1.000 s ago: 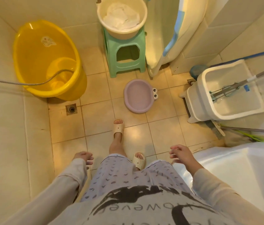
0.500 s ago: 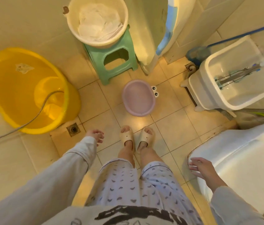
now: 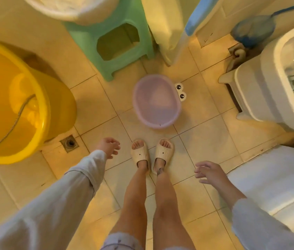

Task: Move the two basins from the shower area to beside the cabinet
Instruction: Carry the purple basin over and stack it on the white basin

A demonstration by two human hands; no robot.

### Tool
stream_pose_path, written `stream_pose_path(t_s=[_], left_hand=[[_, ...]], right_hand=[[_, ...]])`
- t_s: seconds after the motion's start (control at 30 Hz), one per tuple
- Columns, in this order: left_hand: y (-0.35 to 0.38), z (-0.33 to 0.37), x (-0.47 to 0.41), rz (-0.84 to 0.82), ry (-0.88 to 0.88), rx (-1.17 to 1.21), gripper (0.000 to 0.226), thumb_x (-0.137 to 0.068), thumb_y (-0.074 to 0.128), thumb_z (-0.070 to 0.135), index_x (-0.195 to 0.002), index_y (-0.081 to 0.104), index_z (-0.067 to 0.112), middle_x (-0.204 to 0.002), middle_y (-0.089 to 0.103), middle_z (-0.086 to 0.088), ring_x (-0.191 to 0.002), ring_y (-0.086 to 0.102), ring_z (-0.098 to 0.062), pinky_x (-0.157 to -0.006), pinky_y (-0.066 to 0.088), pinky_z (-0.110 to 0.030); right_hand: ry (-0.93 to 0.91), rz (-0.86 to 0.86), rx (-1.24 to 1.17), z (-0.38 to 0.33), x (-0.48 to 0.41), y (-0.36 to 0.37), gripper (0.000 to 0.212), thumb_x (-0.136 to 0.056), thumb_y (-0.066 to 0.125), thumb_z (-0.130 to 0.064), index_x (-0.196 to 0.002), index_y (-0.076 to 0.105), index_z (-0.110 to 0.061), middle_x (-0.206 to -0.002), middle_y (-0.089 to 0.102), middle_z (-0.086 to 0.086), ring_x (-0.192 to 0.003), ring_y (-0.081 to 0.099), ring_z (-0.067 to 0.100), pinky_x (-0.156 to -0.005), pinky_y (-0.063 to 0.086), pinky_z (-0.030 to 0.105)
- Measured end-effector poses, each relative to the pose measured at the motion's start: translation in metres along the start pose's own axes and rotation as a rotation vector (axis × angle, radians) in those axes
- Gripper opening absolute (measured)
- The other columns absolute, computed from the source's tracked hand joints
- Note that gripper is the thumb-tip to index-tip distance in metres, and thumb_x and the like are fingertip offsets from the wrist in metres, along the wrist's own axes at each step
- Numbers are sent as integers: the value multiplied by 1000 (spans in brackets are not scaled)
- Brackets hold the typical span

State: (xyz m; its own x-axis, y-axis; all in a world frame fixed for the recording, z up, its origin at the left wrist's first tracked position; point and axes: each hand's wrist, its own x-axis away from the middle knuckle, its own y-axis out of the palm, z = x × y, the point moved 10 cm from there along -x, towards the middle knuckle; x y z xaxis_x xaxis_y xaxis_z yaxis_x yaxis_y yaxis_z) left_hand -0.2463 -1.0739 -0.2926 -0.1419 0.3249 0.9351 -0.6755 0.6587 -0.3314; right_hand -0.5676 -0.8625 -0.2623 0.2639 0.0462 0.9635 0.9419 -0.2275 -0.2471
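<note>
A small lilac basin (image 3: 156, 101) with a pair of cartoon eyes (image 3: 180, 92) on its right rim is seen resting on the tiled floor (image 3: 205, 134), just ahead of two feet in cream slippers (image 3: 152, 153). A second, cream basin (image 3: 74, 9), with white cloth inside, is set on a green plastic stool (image 3: 113, 38) at the top of the view, only partly in frame. A large yellow tub (image 3: 16, 105) is placed at the left, with a metal shower hose (image 3: 16, 121) dropped into it; a floor drain (image 3: 70, 143) lies just beside its base.

The left hand (image 3: 108, 147) is held out over the floor between the drain and the left slipper, its grip spread and empty, fingers loosely curled. The right hand (image 3: 210, 173) is held lower at the right, near a white fixture (image 3: 278, 177), its grip likewise spread, with nothing pinched. Neither hand is touching the lilac basin, which lies well apart from both. A white mop bucket (image 3: 269, 83) is seen at the right edge, and a pale hanging curtain (image 3: 168, 27) behind the lilac basin.
</note>
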Motion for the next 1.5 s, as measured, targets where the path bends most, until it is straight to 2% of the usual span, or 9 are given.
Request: stream_pose_path(t_s=[0.17, 0.3, 0.4, 0.5, 0.73, 1.07, 1.17, 1.3, 1.5], left_hand=[[28, 57, -109, 30, 73, -20, 13, -89, 44, 5, -95, 55, 9, -84, 60, -7, -64, 53, -14, -54, 38, -24], [35, 89, -212, 158, 115, -174, 32, -87, 47, 10, -114, 60, -2, -119, 63, -23, -109, 61, -36, -86, 51, -40], [34, 125, -277, 265, 207, -308, 47, -87, 49, 16, -132, 47, 3, -134, 54, -19, -121, 53, -34, -85, 43, -32], [33, 168, -326, 327, 305, -365, 58, -88, 51, 25, -140, 36, 5, -143, 45, -17, -130, 45, -32, -96, 40, -32], [62, 219, -374, 170, 416, -171, 64, -87, 54, 27, -146, 30, 17, -145, 45, -11, -129, 48, -29, -104, 43, -35], [34, 129, -250, 53, 149, 136, 3, -88, 54, 12, -90, 55, 11, -96, 55, -10, -88, 53, -23, -76, 48, -36], [22, 65, -169, 61, 28, 309, 21, -86, 55, 7, -67, 48, 14, -75, 51, -5, -66, 51, -18, -63, 45, -28], [4, -1, -57, 78, -82, 511, 3, -81, 60, 9, -78, 59, 9, -73, 58, -6, -63, 56, -20, -59, 50, -31], [-26, -28, 67, 123, -141, 565, 10, -82, 62, 9, -74, 56, 4, -60, 56, -7, -56, 53, -20, -39, 49, -24]], right_hand=[[8, -3, 41, -28, -118, 28, 28, -93, 47, -4, -118, 60, 0, -96, 63, 16, -83, 60, 28, -82, 52, 39], [28, 28, -139, -50, -227, 57, 30, -91, 51, 1, -120, 57, -2, -98, 58, 16, -79, 59, 27, -74, 53, 36], [63, -12, -201, -58, -297, 90, 39, -92, 55, -7, -131, 50, -6, -109, 53, 11, -100, 58, 26, -90, 52, 45], [109, -94, -256, -52, -344, 123, 35, -91, 60, -20, -124, 52, -11, -100, 54, 5, -111, 55, 27, -84, 52, 41], [42, -57, -524, -38, -388, 152, 42, -95, 52, -11, -137, 46, -4, -128, 58, 15, -114, 58, 29, -89, 51, 44], [88, -17, -377, -33, -272, 74, 38, -96, 51, -7, -134, 48, -6, -131, 58, 13, -111, 56, 28, -87, 46, 43], [4, 4, -218, -54, -204, 35, 37, -94, 54, -7, -130, 52, -4, -127, 60, 15, -107, 55, 25, -86, 47, 43], [-109, -42, -140, -91, -111, -2, 12, -90, 60, -7, -101, 60, -8, -100, 63, 9, -95, 58, 22, -79, 52, 39], [-196, -37, -124, -107, 13, -35, 29, -88, 61, -8, -117, 60, -1, -101, 62, 12, -85, 59, 23, -63, 49, 30]])
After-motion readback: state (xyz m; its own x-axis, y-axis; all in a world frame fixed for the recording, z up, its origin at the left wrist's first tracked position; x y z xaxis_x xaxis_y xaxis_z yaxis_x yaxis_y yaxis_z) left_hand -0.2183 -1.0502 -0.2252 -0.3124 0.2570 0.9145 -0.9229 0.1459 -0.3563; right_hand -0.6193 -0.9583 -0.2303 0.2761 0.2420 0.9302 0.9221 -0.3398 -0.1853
